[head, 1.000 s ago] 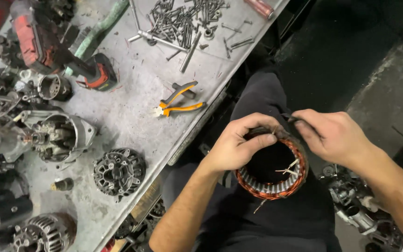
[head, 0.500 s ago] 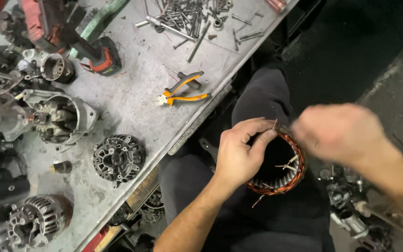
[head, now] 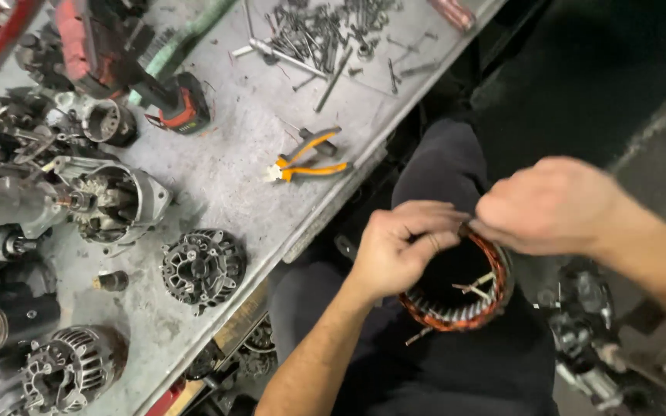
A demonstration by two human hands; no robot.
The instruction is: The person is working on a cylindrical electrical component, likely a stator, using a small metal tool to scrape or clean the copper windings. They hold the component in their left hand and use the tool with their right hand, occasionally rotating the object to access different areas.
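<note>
A round stator ring (head: 456,304) with copper-orange windings and loose wire ends rests over my lap, in dark trousers. My left hand (head: 398,246) grips its near-left rim, fingers curled over the top edge. My right hand (head: 553,204) is closed on the ring's upper right rim, pinching at the windings; what its fingertips hold is hidden behind the hand.
A grey workbench (head: 225,177) lies to the left, with orange-handled pliers (head: 310,162), a pile of bolts and screws (head: 333,35), a red and black power tool (head: 125,69), several alternator housings and parts (head: 202,266). More metal parts (head: 587,339) sit on the floor at right.
My right hand has moved left onto the ring's upper rim, next to my left hand. The view has drifted slightly.
</note>
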